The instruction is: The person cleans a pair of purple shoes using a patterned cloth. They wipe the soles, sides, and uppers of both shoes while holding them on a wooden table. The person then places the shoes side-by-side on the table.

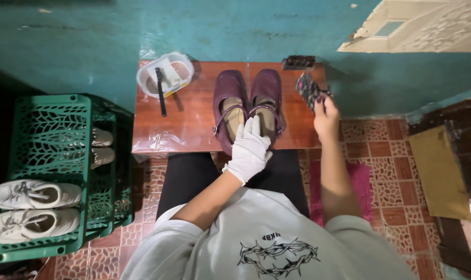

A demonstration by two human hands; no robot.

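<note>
Gloved hand on purple shoes, patterned cloth in the other

Shoes sit side by side on a low reddish-brown wooden table [194, 119] covered in clear plastic film: a pair of glossy purple strapped shoes [248, 106] with tan insoles, toes pointing to the far wall. The left hand [249, 150], in a white glove, lies flat and loose across the near ends of both shoes, fingers spread and touching the straps, not clamped around either. The right hand [326, 118], bare, is raised just right of the shoes and pinches a dark speckled cloth [309, 91] between thumb and fingers; the cloth stands up from the hand over the right part of the table.

At the far left of the table sits a clear plastic tub [165, 75] with a thin black stick [161, 93] leaning out of it. A dark bristled brush [299, 62] rests on the far right edge. Left of the table stands a green plastic lattice rack [54, 155] bearing white lace-up sneakers [30, 207] on top and beige shoes [101, 147] inside. A teal painted wall [90, 41] runs behind, and a pink mat [360, 181] lies on the patterned tile floor to the right
</note>
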